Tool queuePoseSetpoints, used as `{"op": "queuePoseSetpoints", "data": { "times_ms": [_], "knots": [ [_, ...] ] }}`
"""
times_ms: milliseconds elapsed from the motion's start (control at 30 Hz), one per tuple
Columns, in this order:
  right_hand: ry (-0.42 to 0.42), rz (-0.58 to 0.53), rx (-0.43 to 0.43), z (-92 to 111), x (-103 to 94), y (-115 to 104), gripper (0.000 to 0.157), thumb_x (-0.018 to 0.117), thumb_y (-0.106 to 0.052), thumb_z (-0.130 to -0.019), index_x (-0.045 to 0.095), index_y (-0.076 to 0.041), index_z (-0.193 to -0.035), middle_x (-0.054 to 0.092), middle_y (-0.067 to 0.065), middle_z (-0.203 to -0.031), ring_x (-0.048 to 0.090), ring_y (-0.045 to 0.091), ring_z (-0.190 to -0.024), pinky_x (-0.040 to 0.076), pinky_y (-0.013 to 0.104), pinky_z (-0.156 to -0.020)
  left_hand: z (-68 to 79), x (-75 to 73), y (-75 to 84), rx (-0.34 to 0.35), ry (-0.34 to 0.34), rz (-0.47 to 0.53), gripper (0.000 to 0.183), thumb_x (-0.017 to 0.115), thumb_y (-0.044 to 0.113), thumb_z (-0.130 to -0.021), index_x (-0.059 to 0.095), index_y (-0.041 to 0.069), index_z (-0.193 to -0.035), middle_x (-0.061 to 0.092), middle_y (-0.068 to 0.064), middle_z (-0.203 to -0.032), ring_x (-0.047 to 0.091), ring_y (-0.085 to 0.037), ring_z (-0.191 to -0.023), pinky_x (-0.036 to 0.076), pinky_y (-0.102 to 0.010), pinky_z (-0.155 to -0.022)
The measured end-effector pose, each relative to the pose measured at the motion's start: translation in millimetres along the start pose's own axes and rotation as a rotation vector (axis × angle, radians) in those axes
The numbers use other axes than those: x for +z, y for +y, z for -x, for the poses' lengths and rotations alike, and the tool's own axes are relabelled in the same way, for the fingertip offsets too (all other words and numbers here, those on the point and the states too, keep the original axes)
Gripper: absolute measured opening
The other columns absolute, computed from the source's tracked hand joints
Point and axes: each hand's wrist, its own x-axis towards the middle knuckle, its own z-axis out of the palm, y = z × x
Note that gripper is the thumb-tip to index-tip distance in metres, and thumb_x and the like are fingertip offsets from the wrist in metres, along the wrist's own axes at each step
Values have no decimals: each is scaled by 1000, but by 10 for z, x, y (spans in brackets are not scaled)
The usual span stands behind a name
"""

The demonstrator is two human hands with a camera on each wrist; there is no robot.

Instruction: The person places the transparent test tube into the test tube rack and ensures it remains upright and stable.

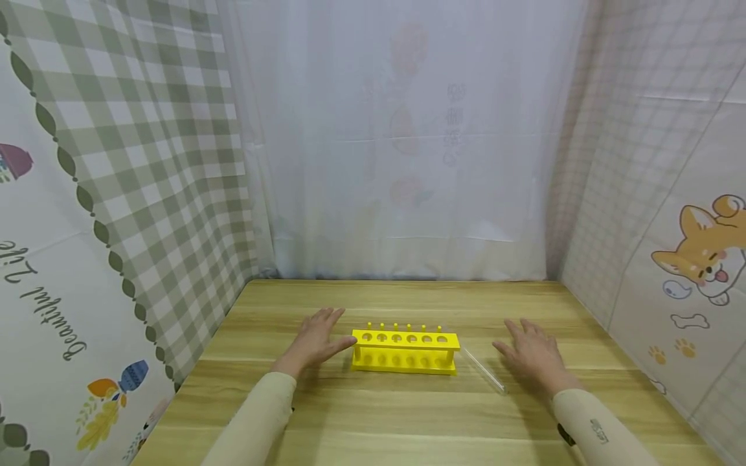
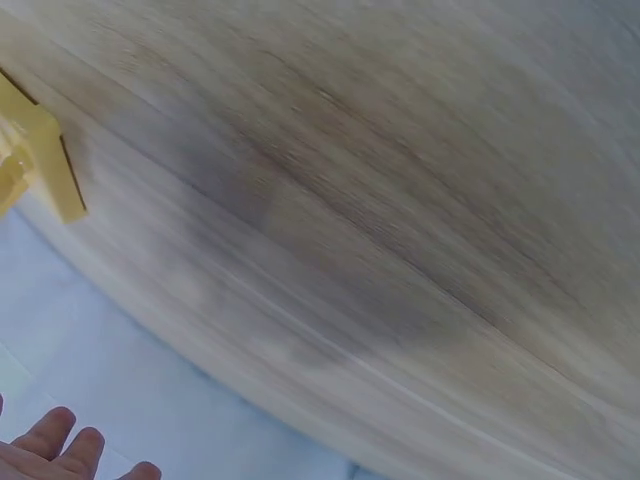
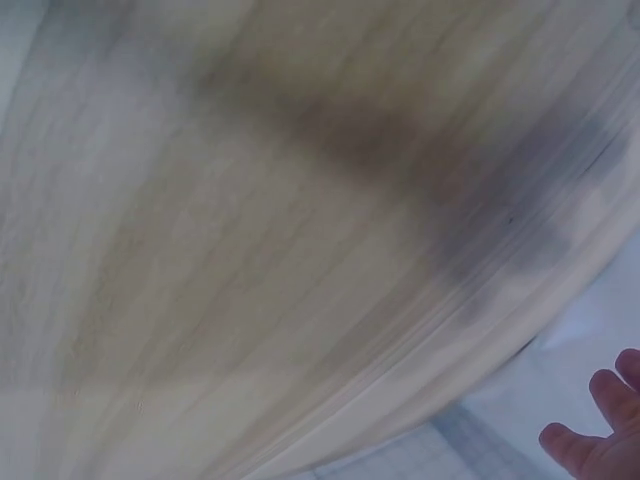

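A yellow test tube rack [image 1: 405, 342] stands upright on the table, with a row of round holes and a row of short pegs behind them. Beside its right end lies a clear glass test tube [image 1: 485, 370], slanting toward the front. My left hand [image 1: 315, 342] is at the rack's left end, fingers spread, thumb close to the rack; whether it touches I cannot tell. Right of the tube, my right hand [image 1: 531, 353] hovers with its fingers extended, holding nothing. The left wrist view catches a corner of the rack [image 2: 45, 150] and some left fingertips [image 2: 82, 450]. Right fingers [image 3: 610, 400] show in the right wrist view.
The wood-grain table [image 1: 402, 421] reaches back to a white curtain [image 1: 408, 162]. A green checked cloth [image 1: 151, 129] hangs on the left, and a cloth with a cartoon dog [image 1: 705, 252] hangs on the right.
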Motion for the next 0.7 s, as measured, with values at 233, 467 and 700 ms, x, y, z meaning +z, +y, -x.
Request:
{"op": "queuePoseSetpoints", "data": {
  "times_ms": [233,467,700],
  "knots": [
    [31,-24,-14,-37,31,-68,71,51,-49,-100,41,5,-145,36,43,-141,35,65,-124,29,78,-95,-7,6,57,1,-18,65,80,60,60,-92,39,13,-153,30,-22,-157,25,-40,-145,14,-64,-115],
    [27,-84,-8,-66,26,-159,70,51,-46,-101,40,6,-145,36,43,-141,36,63,-125,29,75,-98,11,-4,106,23,-42,155,69,64,50,-94,47,12,-148,32,-23,-155,28,-44,-142,21,-66,-112],
    [29,-133,-11,-87,18,-230,65,53,-40,-102,42,8,-144,40,42,-139,38,61,-125,33,72,-98,-4,43,107,59,-27,206,58,67,41,-95,54,9,-142,37,-25,-152,34,-47,-138,29,-65,-108]
  ]
}}
